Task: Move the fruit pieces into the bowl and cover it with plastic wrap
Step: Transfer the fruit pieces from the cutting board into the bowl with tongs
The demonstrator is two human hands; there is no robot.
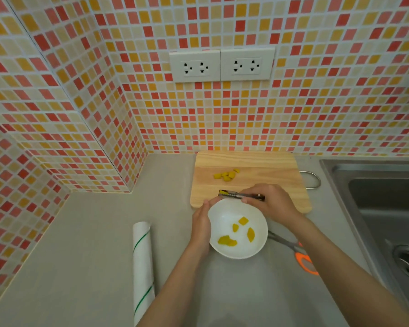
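A white bowl (224,213) stands on the grey counter just in front of a wooden cutting board (269,171) and holds several yellow fruit pieces (243,221). More yellow fruit pieces (226,175) lie in a small heap on the board. My right hand (269,201) grips metal tongs (240,195) that point left over the bowl's far rim, with a yellow piece (222,192) pinched in their tips. My left hand (200,223) rests against the bowl's left side, fingers straight. A roll of plastic wrap (142,256) lies on the counter to the left.
Scissors with orange handles (302,258) lie right of the bowl, partly under my right forearm. A steel sink (383,208) fills the right side. A metal ring (313,180) sticks out beside the board. Tiled walls with sockets (222,66) close the back and left.
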